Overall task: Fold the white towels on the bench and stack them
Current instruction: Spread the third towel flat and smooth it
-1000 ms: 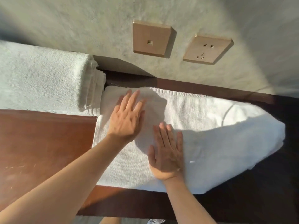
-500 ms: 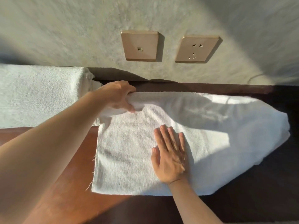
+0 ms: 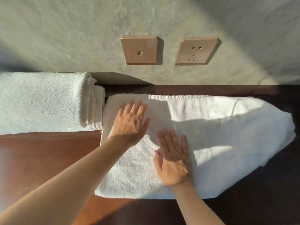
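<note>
Both your left hand (image 3: pixel 129 125) and right hand (image 3: pixel 172 161) press flat, fingers straight, on the towel (image 3: pixel 219 143) beside the stack (image 3: pixel 42 103) on the table (image 3: pixel 40 159); its loose far end may slip off.

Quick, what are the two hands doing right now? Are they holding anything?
Left hand: open, fingers straight, flat on the white towel, holding nothing.
Right hand: open, flat on the same towel, holding nothing.

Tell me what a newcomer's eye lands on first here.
Two flat hands, left hand and right hand, press the sunlit white towel lying on the brown bench. A stack of folded towels sits at the left, and two tan wall plates hang above.
</note>
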A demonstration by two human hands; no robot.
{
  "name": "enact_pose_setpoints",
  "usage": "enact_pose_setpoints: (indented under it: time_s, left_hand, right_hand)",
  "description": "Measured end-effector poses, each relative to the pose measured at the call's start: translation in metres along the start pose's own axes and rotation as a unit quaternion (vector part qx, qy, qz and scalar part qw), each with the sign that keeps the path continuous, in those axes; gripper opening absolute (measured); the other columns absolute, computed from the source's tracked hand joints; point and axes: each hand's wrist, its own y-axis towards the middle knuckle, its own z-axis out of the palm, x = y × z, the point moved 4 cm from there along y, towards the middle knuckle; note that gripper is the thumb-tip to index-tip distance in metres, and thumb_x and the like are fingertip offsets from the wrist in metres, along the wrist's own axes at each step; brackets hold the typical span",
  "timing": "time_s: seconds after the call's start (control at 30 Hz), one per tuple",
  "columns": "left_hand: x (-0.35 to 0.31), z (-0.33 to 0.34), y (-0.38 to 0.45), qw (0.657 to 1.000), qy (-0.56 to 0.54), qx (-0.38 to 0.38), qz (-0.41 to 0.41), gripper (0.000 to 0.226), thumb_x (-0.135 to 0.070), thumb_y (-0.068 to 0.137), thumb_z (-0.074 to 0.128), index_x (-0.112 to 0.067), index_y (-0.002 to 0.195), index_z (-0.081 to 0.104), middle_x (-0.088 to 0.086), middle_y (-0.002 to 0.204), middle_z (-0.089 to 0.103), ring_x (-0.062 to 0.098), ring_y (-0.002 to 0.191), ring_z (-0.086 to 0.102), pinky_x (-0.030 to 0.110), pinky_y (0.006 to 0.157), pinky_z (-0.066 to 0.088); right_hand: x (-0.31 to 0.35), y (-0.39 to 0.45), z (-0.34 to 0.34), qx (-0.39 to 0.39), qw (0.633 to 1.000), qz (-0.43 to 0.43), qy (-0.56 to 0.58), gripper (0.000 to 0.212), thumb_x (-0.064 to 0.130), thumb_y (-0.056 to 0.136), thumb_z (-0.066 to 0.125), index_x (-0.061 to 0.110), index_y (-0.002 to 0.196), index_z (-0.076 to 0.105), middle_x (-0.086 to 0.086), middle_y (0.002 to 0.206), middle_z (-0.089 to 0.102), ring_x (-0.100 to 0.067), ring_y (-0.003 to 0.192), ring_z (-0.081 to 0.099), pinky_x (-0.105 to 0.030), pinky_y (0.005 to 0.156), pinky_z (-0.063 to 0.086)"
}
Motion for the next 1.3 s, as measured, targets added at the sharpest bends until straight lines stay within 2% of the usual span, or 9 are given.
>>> enact_pose_setpoints:
  time_s: [0.1,0.2,0.4,0.47,0.57,0.73,0.87,1.03,1.3]
  left_hand:
    - [0.014,0.032,-0.013,0.997,0.009,0.039,-0.059,0.069,-0.076,0.095,-0.001,-0.047,0.156,-0.014,-0.018,0.166,-0.018,0.027,0.153,-0.023,0.058,0.122,-0.014]
    - [0.022,0.039,-0.004,0.998,0.023,0.019,-0.055,0.073,-0.082,0.091,-0.001,-0.05,0.153,-0.023,-0.018,0.166,-0.014,0.029,0.152,-0.025,0.059,0.12,-0.017]
    - [-0.007,0.047,-0.007,1.0,0.018,0.001,0.007,0.077,-0.084,0.092,0.009,-0.048,0.157,-0.012,-0.009,0.17,-0.003,0.041,0.144,0.036,0.055,0.12,0.02]
    - [0.005,0.044,-0.002,0.998,0.026,-0.015,-0.049,0.08,-0.085,0.091,0.007,-0.045,0.159,-0.006,-0.006,0.17,0.008,0.036,0.154,0.017,0.053,0.125,0.011]
    - [0.032,0.041,0.009,0.991,-0.025,-0.008,-0.128,0.074,-0.076,0.096,0.007,-0.041,0.16,-0.001,-0.011,0.169,-0.014,0.03,0.156,-0.012,0.046,0.124,-0.01]
    - [0.026,0.02,0.014,0.994,0.014,-0.065,-0.086,0.066,-0.051,0.104,0.01,-0.022,0.163,0.002,0.007,0.17,-0.012,0.026,0.156,-0.013,0.043,0.126,-0.009]
    - [-0.016,0.039,-0.004,0.999,-0.01,-0.022,0.032,0.065,-0.064,0.102,0.005,-0.038,0.159,-0.013,-0.004,0.168,-0.021,0.02,0.154,-0.02,0.045,0.125,-0.01]
    - [-0.015,0.049,-0.003,0.999,0.052,0.002,0.018,0.064,-0.066,0.1,-0.001,-0.042,0.154,-0.025,-0.009,0.166,-0.027,0.018,0.153,-0.023,0.047,0.126,-0.006]
    - [-0.073,0.062,-0.092,0.999,-0.037,-0.029,-0.014,0.059,-0.05,0.106,0.014,-0.034,0.162,0.009,0.0,0.171,-0.002,0.023,0.157,-0.008,0.047,0.127,0.002]
  right_hand:
    - [0.0,0.0,0.002,-0.013,1.0,0.002,-0.008,0.059,0.035,0.099,0.039,0.015,0.155,0.04,-0.006,0.163,0.033,-0.027,0.153,0.026,-0.059,0.121,0.023]
    - [-0.002,-0.001,0.0,-0.012,1.0,0.002,-0.001,0.06,0.036,0.099,0.041,0.015,0.156,0.037,-0.005,0.163,0.032,-0.027,0.154,0.023,-0.058,0.121,0.022]
    - [-0.041,-0.023,-0.01,-0.017,1.0,0.004,0.001,0.061,0.034,0.097,0.041,0.016,0.155,0.038,-0.004,0.163,0.034,-0.026,0.153,0.025,-0.059,0.12,0.025]
    - [-0.045,-0.023,-0.009,-0.013,1.0,0.0,-0.005,0.062,0.035,0.097,0.041,0.017,0.156,0.036,-0.003,0.164,0.032,-0.025,0.153,0.024,-0.059,0.121,0.023]
    - [-0.044,-0.023,-0.007,-0.011,1.0,0.0,0.002,0.065,0.037,0.096,0.042,0.018,0.158,0.033,-0.002,0.165,0.029,-0.025,0.154,0.022,-0.057,0.123,0.019]
    - [-0.043,-0.023,-0.008,-0.014,1.0,0.004,-0.001,0.068,0.037,0.093,0.046,0.02,0.158,0.033,0.0,0.165,0.028,-0.024,0.154,0.023,-0.057,0.122,0.02]
    - [-0.04,-0.022,-0.009,-0.007,1.0,0.002,-0.009,0.064,0.037,0.096,0.041,0.016,0.156,0.037,-0.006,0.162,0.034,-0.027,0.153,0.025,-0.059,0.12,0.023]
    - [-0.04,-0.017,-0.009,0.012,1.0,0.007,0.005,0.059,0.034,0.099,0.036,0.016,0.156,0.036,-0.005,0.164,0.03,-0.026,0.154,0.02,-0.058,0.122,0.021]
    - [-0.046,-0.018,-0.017,0.009,0.985,0.059,0.16,0.056,0.02,0.102,0.024,0.017,0.157,0.034,-0.001,0.164,0.03,-0.009,0.155,0.011,-0.044,0.128,0.008]
